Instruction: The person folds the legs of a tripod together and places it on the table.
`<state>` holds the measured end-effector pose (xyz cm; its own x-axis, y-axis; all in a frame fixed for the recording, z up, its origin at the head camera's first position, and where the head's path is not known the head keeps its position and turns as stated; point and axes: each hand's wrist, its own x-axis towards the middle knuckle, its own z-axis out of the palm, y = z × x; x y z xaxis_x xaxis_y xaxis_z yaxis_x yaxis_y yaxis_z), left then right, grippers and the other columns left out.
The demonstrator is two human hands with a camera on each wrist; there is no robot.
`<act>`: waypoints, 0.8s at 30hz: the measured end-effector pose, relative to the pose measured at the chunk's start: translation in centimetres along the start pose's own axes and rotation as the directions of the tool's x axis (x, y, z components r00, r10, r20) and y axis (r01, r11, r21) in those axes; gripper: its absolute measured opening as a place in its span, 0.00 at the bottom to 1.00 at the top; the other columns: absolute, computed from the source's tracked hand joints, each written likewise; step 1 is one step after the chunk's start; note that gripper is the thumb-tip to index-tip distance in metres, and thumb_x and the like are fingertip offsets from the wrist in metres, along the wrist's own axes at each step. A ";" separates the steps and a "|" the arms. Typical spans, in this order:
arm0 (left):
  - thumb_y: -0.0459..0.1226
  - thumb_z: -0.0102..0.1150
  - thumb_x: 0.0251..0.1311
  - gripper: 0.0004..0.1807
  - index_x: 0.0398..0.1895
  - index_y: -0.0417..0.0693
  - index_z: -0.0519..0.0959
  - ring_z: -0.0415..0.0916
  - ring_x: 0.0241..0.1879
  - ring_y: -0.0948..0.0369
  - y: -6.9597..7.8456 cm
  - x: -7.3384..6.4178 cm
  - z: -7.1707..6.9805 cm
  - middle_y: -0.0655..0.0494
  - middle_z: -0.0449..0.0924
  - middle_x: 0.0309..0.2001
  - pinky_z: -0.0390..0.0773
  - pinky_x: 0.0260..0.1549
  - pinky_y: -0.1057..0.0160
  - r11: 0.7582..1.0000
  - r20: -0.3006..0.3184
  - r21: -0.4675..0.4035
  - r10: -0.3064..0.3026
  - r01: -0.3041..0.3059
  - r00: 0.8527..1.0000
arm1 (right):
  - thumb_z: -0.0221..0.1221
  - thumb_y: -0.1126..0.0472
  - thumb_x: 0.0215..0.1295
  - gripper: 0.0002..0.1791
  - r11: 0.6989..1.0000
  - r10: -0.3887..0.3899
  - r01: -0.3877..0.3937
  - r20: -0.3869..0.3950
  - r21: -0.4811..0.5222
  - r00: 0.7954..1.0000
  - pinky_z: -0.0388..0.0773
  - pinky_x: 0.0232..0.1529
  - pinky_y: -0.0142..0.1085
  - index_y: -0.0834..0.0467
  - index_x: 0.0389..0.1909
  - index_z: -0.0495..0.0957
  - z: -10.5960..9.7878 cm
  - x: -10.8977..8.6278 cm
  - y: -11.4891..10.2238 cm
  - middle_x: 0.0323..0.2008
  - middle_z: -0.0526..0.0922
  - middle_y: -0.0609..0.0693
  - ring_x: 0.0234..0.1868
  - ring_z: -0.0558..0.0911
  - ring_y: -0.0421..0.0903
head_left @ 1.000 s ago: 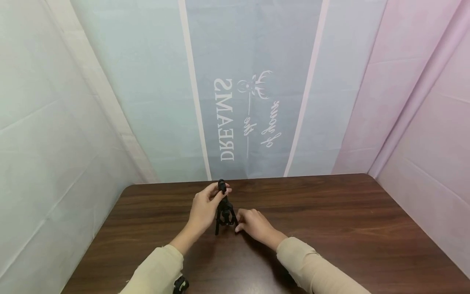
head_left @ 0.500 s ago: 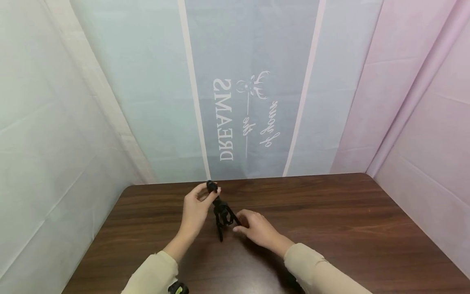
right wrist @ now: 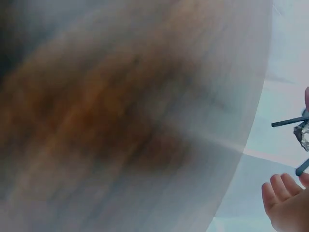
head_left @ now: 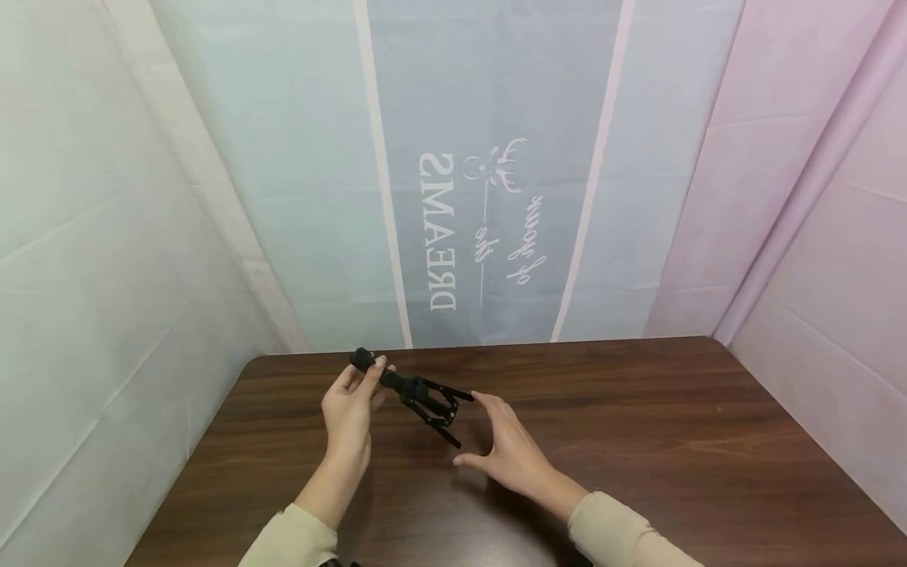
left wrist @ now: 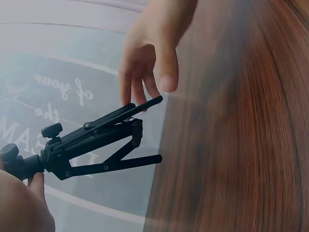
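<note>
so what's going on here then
A person's left hand holds a small black tripod near its head end, tilted over a brown wooden table. Its legs are spread and point toward the right hand. That hand is open, fingertips right by the end of one leg; whether they touch it is hard to tell.

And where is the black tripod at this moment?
In the head view, the black tripod is slightly left of centre, over the table, one end in the left hand, the other towards the right hand.
</note>
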<state>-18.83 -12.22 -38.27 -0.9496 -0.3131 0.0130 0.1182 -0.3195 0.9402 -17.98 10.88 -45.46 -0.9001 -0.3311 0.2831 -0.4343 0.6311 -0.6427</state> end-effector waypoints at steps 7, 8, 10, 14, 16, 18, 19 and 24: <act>0.43 0.71 0.58 0.29 0.58 0.36 0.76 0.84 0.47 0.59 0.1 -0.6 0.1 0.56 0.86 0.44 0.80 0.49 0.63 0.998 -0.014 -0.049 -0.033 0.032 0.999 | 0.76 0.49 0.51 0.49 0.999 -0.035 0.035 -0.061 -0.003 0.998 0.74 0.58 0.54 0.57 0.72 0.64 -0.4 0.0 -0.2 0.66 0.69 0.53 0.66 0.70 0.56; 0.42 0.71 0.58 0.29 0.58 0.35 0.76 0.84 0.47 0.59 0.1 -0.7 0.1 0.56 0.86 0.44 0.80 0.49 0.63 0.998 -0.019 -0.061 -0.034 0.033 0.999 | 0.76 0.49 0.50 0.49 0.999 -0.045 0.045 -0.065 -0.011 0.997 0.74 0.57 0.54 0.57 0.72 0.64 -0.5 0.0 -0.3 0.66 0.69 0.53 0.65 0.71 0.56; 0.42 0.71 0.58 0.28 0.57 0.36 0.76 0.84 0.48 0.58 0.1 -0.9 0.1 0.56 0.85 0.44 0.80 0.50 0.62 0.996 -0.032 -0.086 -0.039 0.037 0.999 | 0.76 0.49 0.49 0.50 0.997 -0.065 0.063 -0.062 -0.038 0.996 0.75 0.57 0.53 0.57 0.72 0.64 -0.6 -0.1 -0.2 0.66 0.68 0.52 0.64 0.72 0.55; 0.42 0.71 0.58 0.26 0.55 0.37 0.77 0.84 0.48 0.58 0.1 -1.0 -0.1 0.56 0.86 0.44 0.80 0.50 0.61 0.992 -0.044 -0.120 -0.043 0.037 0.998 | 0.77 0.49 0.48 0.50 0.992 -0.103 0.098 -0.056 -0.075 0.993 0.76 0.56 0.51 0.57 0.72 0.65 -0.9 0.0 -0.3 0.66 0.69 0.52 0.64 0.73 0.54; 0.42 0.71 0.59 0.26 0.55 0.36 0.77 0.84 0.47 0.59 0.2 -1.1 -0.3 0.56 0.86 0.44 0.80 0.50 0.61 0.994 -0.031 -0.105 -0.029 0.025 0.999 | 0.78 0.51 0.49 0.48 0.990 -0.125 0.120 -0.065 -0.079 0.990 0.76 0.56 0.51 0.58 0.70 0.66 -1.2 0.1 -0.2 0.65 0.70 0.52 0.63 0.74 0.54; 0.40 0.70 0.59 0.26 0.56 0.34 0.77 0.85 0.46 0.59 0.2 -1.1 -0.6 0.56 0.87 0.44 0.80 0.50 0.60 0.997 -0.009 -0.074 -0.001 0.001 1.000 | 0.77 0.53 0.49 0.46 0.985 -0.156 0.149 -0.077 -0.086 0.985 0.77 0.55 0.50 0.58 0.68 0.69 -1.5 0.3 -0.1 0.62 0.72 0.50 0.62 0.75 0.52; 0.39 0.70 0.59 0.25 0.55 0.33 0.77 0.85 0.45 0.59 0.3 -1.0 -0.8 0.56 0.87 0.43 0.80 0.50 0.60 0.999 0.002 -0.045 0.017 -0.017 1.000 | 0.77 0.54 0.49 0.44 0.983 -0.169 0.162 -0.082 -0.086 0.982 0.78 0.55 0.49 0.58 0.67 0.70 -1.8 0.4 0.1 0.61 0.73 0.50 0.61 0.75 0.51; 0.37 0.72 0.57 0.22 0.52 0.34 0.81 0.84 0.47 0.61 0.4 -0.6 -2.0 0.51 0.87 0.43 0.80 0.49 0.63 0.975 0.100 0.172 0.125 -0.141 0.987 | 0.77 0.56 0.49 0.40 0.971 -0.224 0.214 -0.094 -0.107 0.970 0.78 0.54 0.48 0.58 0.64 0.74 -3.3 0.8 0.8 0.58 0.76 0.48 0.59 0.77 0.49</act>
<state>-17.65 -13.96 -38.54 -0.9517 -0.2593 0.1644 0.1991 -0.1133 0.9734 -19.15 13.48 -43.37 -0.7791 -0.3963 0.4857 -0.6178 0.6168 -0.4877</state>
